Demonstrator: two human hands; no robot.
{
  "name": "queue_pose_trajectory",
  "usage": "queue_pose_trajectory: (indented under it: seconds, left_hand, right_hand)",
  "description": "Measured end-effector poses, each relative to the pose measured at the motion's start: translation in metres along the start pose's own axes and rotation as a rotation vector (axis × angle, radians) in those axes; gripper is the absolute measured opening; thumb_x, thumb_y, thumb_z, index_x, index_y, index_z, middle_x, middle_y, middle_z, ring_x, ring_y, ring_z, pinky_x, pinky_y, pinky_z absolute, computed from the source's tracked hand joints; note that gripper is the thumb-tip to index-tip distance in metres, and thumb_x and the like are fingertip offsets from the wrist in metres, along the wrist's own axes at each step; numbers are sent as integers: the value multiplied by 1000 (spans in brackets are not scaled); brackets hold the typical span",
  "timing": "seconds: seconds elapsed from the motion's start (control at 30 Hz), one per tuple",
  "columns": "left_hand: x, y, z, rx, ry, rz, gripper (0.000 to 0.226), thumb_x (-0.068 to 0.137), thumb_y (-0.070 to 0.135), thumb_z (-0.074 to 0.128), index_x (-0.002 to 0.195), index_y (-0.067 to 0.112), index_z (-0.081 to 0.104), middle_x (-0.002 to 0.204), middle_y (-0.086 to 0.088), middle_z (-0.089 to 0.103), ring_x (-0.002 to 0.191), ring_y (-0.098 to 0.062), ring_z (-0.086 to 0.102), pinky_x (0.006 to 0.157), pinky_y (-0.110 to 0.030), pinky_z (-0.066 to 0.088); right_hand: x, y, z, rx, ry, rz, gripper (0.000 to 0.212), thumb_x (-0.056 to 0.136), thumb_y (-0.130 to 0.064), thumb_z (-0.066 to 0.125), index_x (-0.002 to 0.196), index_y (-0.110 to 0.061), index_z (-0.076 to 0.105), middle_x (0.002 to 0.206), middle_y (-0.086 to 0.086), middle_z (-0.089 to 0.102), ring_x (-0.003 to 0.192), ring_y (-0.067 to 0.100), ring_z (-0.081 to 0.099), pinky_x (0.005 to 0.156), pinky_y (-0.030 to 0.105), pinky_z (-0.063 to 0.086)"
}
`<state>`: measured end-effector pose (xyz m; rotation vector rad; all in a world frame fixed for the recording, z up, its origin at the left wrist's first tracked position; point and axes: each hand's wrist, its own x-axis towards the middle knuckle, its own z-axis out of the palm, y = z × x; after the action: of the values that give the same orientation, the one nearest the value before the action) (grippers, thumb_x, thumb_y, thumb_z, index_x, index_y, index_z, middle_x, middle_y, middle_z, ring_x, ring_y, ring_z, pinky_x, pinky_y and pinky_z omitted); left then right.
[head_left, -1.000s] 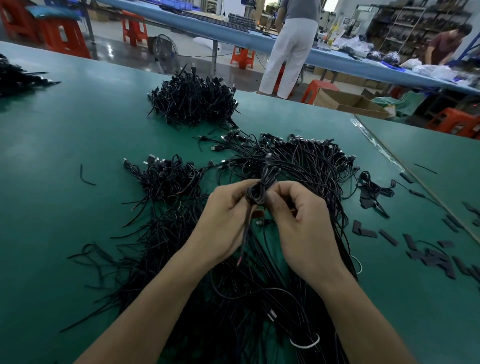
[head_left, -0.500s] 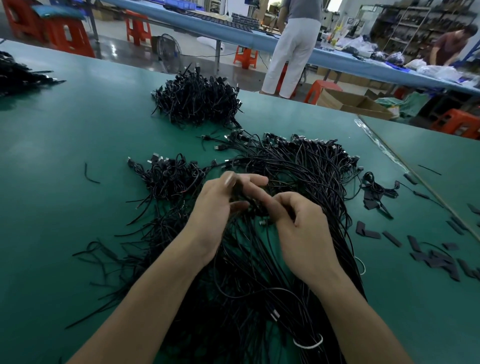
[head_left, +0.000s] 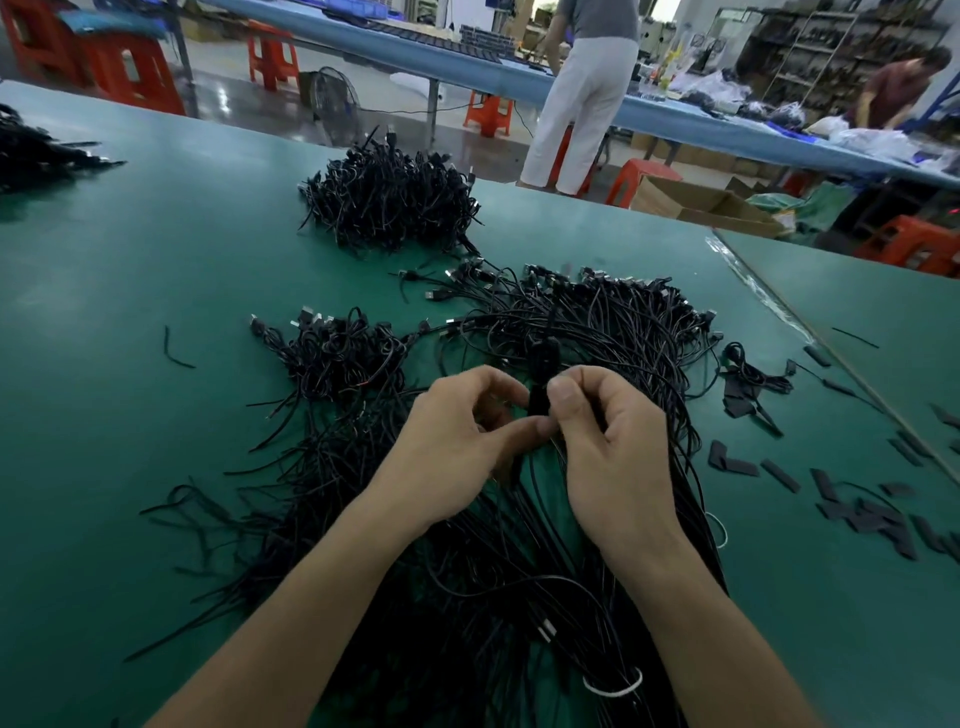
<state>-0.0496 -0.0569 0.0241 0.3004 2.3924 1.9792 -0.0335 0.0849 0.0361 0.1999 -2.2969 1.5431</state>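
Observation:
A folded black cable bundle (head_left: 540, 366) stands upright between my two hands above a large loose heap of black cables (head_left: 597, 332) on the green table (head_left: 130, 270). My left hand (head_left: 457, 441) pinches the bundle's lower part with thumb and curled fingers. My right hand (head_left: 608, 441) grips it from the right, thumb pressed against its side. The bundle's lower end is hidden behind my fingers.
A pile of tied cable bundles (head_left: 389, 197) lies at the far centre, a smaller one (head_left: 337, 353) to the left. Black strips (head_left: 857, 499) are scattered at the right. Another cable pile (head_left: 31, 156) sits far left. Two people stand at the far blue table (head_left: 467, 62).
A second ago both hands held a coiled bundle up; half a second ago they were lower, fingers working in the heap. Now they hold a bundle upright between them again.

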Motion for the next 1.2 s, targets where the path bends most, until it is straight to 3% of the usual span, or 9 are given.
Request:
queue_pose_trajectory:
  seconds: [0.2, 0.3, 0.4, 0.5, 0.7, 0.83, 0.97, 1.07, 1.2]
  left_hand:
    - [-1, 1, -1, -148, -13, 19, 30, 88, 9, 74, 89, 38, 66, 75, -2, 72, 58, -24, 71, 51, -28, 55]
    - [-1, -2, -3, -167, 30, 60, 25, 90, 2, 70, 103, 23, 66, 67, -5, 71, 52, -24, 68, 50, -31, 55]
    - [1, -6, -3, -197, 51, 64, 34, 91, -3, 65, 101, 30, 67, 61, -10, 68, 46, -27, 63, 46, -29, 49]
    - [5, -7, -3, -173, 75, 112, 42, 89, -12, 59, 101, 27, 67, 69, -1, 69, 61, -20, 65, 62, -31, 51]
    - [5, 1, 0, -275, 33, 96, 39, 96, -11, 51, 113, 20, 68, 93, -4, 75, 89, -18, 73, 77, -26, 58]
    - [1, 7, -2, -399, 51, 31, 41, 101, -1, 39, 104, 21, 73, 94, -3, 76, 88, -13, 72, 70, -21, 57]
    - [-1, 7, -3, -399, 40, 56, 14, 97, 22, 61, 108, 21, 70, 94, -1, 78, 92, -14, 73, 80, -24, 59]
    - [0, 3, -4, -371, 5, 78, 33, 88, 9, 73, 116, 24, 63, 96, -4, 78, 93, -21, 74, 82, -27, 59]
    - [2, -2, -6, -219, -7, 154, 58, 83, 8, 79, 130, 31, 53, 89, 6, 77, 77, -19, 73, 75, -26, 59]
  right_hand:
    - [2, -3, -3, 36, -142, 42, 19, 100, -21, 57, 83, -25, 65, 72, -14, 68, 67, -1, 61, 63, 17, 50]
    - [-1, -4, -1, 45, -176, 74, 21, 100, -22, 56, 82, -22, 66, 72, -12, 67, 69, 2, 60, 64, 22, 51]
    - [-2, -6, 3, 145, -192, 97, 24, 101, -16, 54, 79, -14, 65, 66, -12, 64, 64, 1, 58, 60, 16, 48]
    - [-2, -7, 5, 209, -200, 134, 25, 100, -14, 55, 77, -12, 64, 62, -13, 58, 60, -1, 51, 58, 13, 44]
    - [-1, -6, 2, 155, -190, 165, 20, 101, -16, 56, 86, -18, 70, 74, -12, 71, 71, 0, 64, 65, 17, 51]
    - [0, -3, 0, 59, -182, 145, 20, 101, -22, 56, 86, -22, 69, 77, -7, 71, 73, 17, 65, 71, 37, 57]
    - [-2, -3, -2, 31, -180, 162, 17, 101, -28, 56, 94, -25, 71, 81, -7, 74, 72, 15, 66, 66, 38, 56]
    - [-4, 0, -3, 36, -181, 200, 20, 101, -31, 55, 92, -24, 71, 80, 16, 70, 66, 25, 57, 63, 59, 51]
    - [-5, 6, -3, 41, -156, 250, 23, 101, -29, 56, 85, -23, 71, 82, 29, 63, 66, 25, 50, 58, 62, 47]
